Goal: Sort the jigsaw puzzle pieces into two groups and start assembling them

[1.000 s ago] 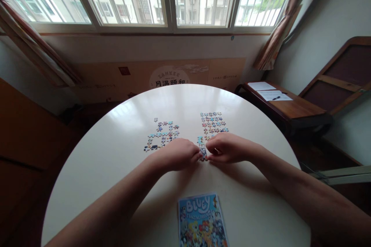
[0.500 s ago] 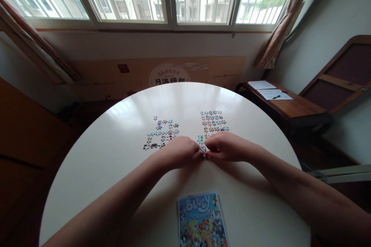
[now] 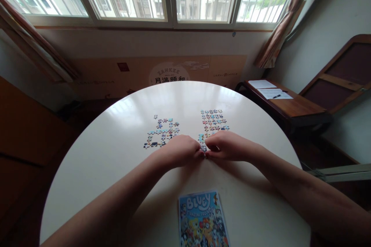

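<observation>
Both hands meet over a small cluster of jigsaw puzzle pieces point(image 3: 203, 147) at the middle of the white round table point(image 3: 95, 170). My left hand point(image 3: 184, 149) is closed, its fingertips pressed on the cluster's left side. My right hand point(image 3: 223, 146) pinches at the right side of the same cluster, thumb and index finger curled together. The fingers cover part of these pieces. Beyond my right hand stand rows of loose puzzle pieces point(image 3: 213, 119). Left of my left hand lies a partly joined puzzle section point(image 3: 164, 132) with gaps in it, and one lone piece point(image 3: 155, 116) sits above.
Near the table's front lies a blue Bluey picture sheet point(image 3: 203, 218). A wooden side table point(image 3: 301, 104) at the right bears papers point(image 3: 274, 93) and a pen. Behind the table is a long printed cardboard panel point(image 3: 139, 70) under the window.
Both hands stay at the puzzle cluster with almost no movement. The view has shifted very slightly.
</observation>
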Demonstrator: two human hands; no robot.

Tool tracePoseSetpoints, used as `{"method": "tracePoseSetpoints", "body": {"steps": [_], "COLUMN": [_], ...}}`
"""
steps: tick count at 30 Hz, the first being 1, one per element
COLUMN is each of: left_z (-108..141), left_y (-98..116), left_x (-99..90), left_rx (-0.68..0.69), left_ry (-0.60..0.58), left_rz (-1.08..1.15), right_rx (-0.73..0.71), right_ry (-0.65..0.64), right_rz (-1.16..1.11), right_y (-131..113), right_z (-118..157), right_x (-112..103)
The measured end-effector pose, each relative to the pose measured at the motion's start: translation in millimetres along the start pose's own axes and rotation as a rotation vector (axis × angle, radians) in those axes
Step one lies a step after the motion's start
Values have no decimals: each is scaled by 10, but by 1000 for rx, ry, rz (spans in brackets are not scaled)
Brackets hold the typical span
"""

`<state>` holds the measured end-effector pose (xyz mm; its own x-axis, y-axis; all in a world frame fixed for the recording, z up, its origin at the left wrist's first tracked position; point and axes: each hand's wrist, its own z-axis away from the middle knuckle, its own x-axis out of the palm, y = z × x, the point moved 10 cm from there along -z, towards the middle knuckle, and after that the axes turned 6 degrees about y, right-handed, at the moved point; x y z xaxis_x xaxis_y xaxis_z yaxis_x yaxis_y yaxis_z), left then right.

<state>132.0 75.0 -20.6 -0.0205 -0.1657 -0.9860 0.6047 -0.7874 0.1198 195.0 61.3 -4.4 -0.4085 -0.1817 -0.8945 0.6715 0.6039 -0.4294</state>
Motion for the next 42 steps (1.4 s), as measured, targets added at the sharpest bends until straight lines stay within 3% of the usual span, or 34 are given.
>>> {"method": "tracePoseSetpoints", "body": {"steps": [7, 14, 29, 33, 42], "left_z": [49, 83, 47, 38, 59], "left_y": [22, 48, 65, 63, 33], "left_x": [-49, -56, -40, -25, -44], "left_rx": [41, 39, 23, 17, 27], "left_ry": [-23, -66, -29, -15, -44], "left_rz": [24, 25, -2, 8, 35], "right_rx": [26, -43, -19, -20, -33], "right_ry": [95, -47, -6, 80, 475], "right_rz": [63, 52, 91, 85, -148], "right_y": [123, -9, 31, 95, 166], "right_z": [40, 72, 60, 66, 106], "right_x": [-192, -42, -96, -234, -638]}}
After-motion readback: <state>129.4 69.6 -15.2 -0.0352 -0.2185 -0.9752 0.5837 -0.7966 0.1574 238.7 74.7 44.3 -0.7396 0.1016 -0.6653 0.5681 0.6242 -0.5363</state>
